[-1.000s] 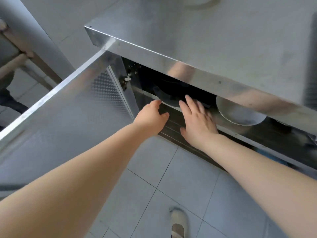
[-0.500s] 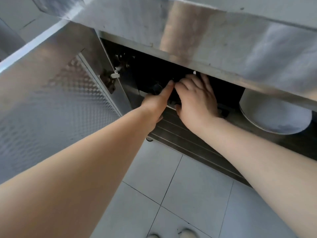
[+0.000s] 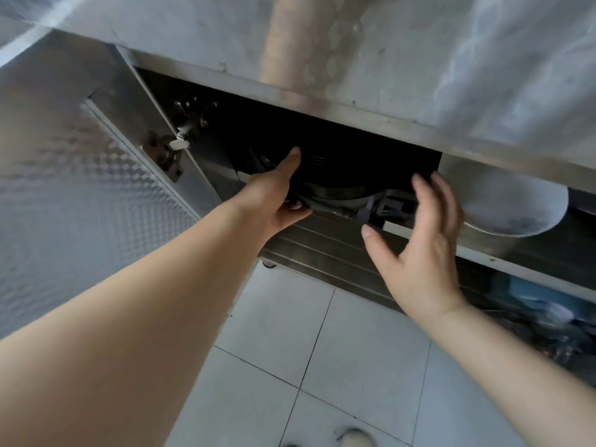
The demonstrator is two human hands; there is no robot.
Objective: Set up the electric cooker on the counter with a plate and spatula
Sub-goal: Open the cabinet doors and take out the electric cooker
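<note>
**Getting the cooker out of the cabinet**

I am on the first step: fetching the cooker (image 3: 335, 185) from the shelf (image 3: 483, 256) under the counter (image 3: 387, 59). It sits dark and round in the open cabinet, at about 12 o'clock from my hands, with a pale bowl (image 3: 512, 204) just beside it at 3 o'clock. My left hand (image 3: 277, 198) is clasped on its left rim, thumb up along the side and fingers tucked beneath. My right hand (image 3: 422, 240) is spread and holds nothing, hovering near the cord and plug (image 3: 387, 206) bunched at the front edge.

Next, I judge, the right hand must take the far rim, so both can draw the cooker clear of the shelf lip without snagging the cord.

Half a second ago both hands were pressed close together on the cooker's front; now they have parted to either side, and I have bent lower.
</note>
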